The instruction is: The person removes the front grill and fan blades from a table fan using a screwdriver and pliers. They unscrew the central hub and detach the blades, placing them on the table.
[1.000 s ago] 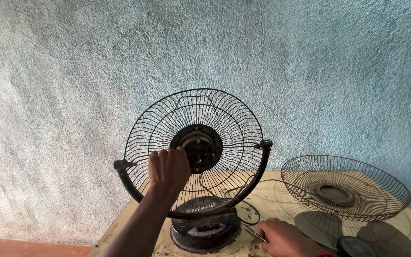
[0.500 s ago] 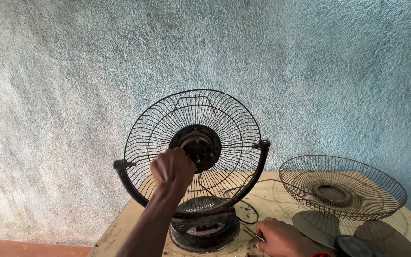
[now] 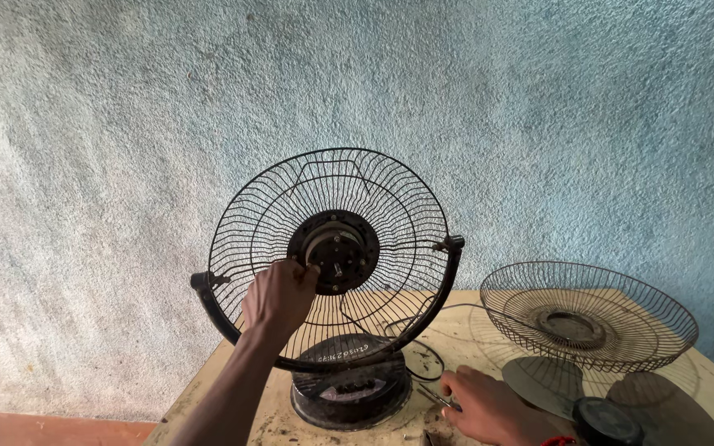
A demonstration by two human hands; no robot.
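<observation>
A black table fan stands on a worn wooden table (image 3: pixel 225 376) with its front guard off. Its rear wire guard (image 3: pixel 332 186) is upright in a curved black yoke, and the bare motor hub (image 3: pixel 336 248) sits in the middle. My left hand (image 3: pixel 278 293) reaches up to the hub's left edge with its fingertips on it. Low on the table, right of the round fan base (image 3: pixel 349 392), my right hand (image 3: pixel 481 405) rests with its fingers closed on a small metal tool.
The detached front wire guard (image 3: pixel 588 318) lies dish-up on the table at the right. Dark fan blades (image 3: pixel 613 409) lie under and in front of it. A black cord (image 3: pixel 423 347) curls behind the base. A rough blue-white wall stands close behind.
My left hand has shifted slightly right along the hub's edge. The view has moved a little. My right hand stays low by the base.
</observation>
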